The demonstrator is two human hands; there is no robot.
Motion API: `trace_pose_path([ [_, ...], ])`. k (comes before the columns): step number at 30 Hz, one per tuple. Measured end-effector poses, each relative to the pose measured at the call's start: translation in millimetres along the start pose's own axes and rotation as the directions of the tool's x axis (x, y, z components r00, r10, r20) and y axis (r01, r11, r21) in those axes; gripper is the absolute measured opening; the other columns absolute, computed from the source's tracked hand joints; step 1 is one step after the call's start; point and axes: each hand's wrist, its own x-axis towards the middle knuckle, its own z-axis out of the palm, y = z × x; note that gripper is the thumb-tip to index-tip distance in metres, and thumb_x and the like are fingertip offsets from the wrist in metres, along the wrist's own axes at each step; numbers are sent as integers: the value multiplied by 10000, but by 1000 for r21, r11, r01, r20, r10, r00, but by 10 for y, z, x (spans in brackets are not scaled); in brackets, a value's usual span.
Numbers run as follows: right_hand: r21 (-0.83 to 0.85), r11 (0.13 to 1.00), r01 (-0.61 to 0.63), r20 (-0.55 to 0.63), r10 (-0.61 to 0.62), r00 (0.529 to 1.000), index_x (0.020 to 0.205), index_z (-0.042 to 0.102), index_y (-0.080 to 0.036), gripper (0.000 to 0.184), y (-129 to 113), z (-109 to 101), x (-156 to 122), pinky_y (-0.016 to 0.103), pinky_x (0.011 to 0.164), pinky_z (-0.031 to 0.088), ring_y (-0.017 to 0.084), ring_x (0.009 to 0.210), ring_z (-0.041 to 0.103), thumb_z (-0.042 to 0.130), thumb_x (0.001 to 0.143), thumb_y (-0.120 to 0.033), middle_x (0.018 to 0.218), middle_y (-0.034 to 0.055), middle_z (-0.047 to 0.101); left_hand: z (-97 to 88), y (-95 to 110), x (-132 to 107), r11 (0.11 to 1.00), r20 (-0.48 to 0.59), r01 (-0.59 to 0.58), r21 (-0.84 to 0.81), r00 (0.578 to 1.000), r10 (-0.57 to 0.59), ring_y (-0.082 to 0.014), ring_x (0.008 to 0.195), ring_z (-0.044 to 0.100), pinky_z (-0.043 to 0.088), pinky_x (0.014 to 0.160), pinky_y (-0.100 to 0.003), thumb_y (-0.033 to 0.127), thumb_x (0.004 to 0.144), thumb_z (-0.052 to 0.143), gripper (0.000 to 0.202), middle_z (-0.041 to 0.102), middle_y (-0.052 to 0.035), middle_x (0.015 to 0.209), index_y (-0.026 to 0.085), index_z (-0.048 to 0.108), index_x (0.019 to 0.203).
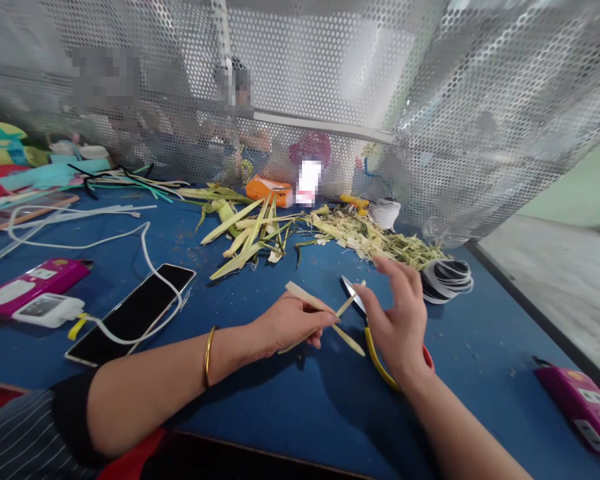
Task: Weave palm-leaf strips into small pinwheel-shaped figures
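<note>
My left hand [300, 319] pinches two pale corn husk strips [350, 339] where they cross, between thumb and fingertips. One end of a strip points up and right, close to my right thumb. My right hand [397, 320] is raised with its thumb and fingers apart and nothing between them. Beneath it lie scissors [375, 350], blades pointing away, with a yellow and red handle partly hidden by the hand. Beyond my hands, on the blue table [260, 413], sit larger green-yellow husk leaves [247, 243] and a heap of shredded husk [367, 233].
A phone [135, 310] with a white cable [147, 257] lies left, beside a magenta power strip [35, 287]. Another power strip [580, 407] is at right. A black-and-white wound roll [446, 280] stands by the husk heap. A perforated metal screen [320, 73] rises behind, with people beyond.
</note>
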Motion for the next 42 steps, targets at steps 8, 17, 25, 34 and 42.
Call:
trace_pose_path([
  [8, 261, 955, -141, 426, 17, 905, 720, 658, -221, 142, -197, 79, -102, 297, 714, 444, 155, 695, 598, 614, 855, -232, 709, -11, 661, 10, -43, -20, 977, 100, -110, 182, 991, 93, -93, 424, 465, 348, 458, -216, 366, 754, 604, 293, 494, 32, 446, 171, 556, 542],
  [17, 212, 954, -212, 343, 130, 930, 679, 581, -216, 199, -111, 109, -130, 289, 676, 420, 155, 675, 557, 568, 871, -265, 676, -18, 593, -11, -3, -32, 992, 207, -70, 108, 977, 47, -103, 489, 562, 448, 553, -232, 339, 774, 641, 266, 590, 8, 530, 155, 614, 584],
  [25, 48, 983, -180, 173, 169, 970, 935, 658, -210, 236, 41, -52, 67, 335, 827, 444, 222, 947, 610, 509, 922, -393, 964, 62, 677, -73, 49, 36, 982, -88, -8, -186, 996, -9, -105, 545, 602, 454, 586, -236, 458, 872, 577, 360, 652, -30, 641, 126, 707, 825],
  [34, 29, 995, -93, 590, 59, 805, 630, 583, -207, 317, -78, 30, -52, 244, 545, 348, 129, 552, 477, 510, 915, -325, 560, -22, 562, -72, 34, 58, 984, -183, -53, -167, 983, 22, -99, 528, 562, 453, 573, -237, 253, 751, 740, 161, 628, -15, 573, 103, 709, 800],
  [42, -27, 995, -93, 484, 94, 870, 744, 620, -214, 246, 13, 39, -1, 266, 621, 391, 156, 626, 562, 489, 928, -310, 649, -11, 634, -142, 46, 111, 974, -165, -56, -218, 986, 20, -133, 651, 645, 490, 673, -257, 292, 746, 755, 200, 722, -74, 715, 115, 722, 834],
])
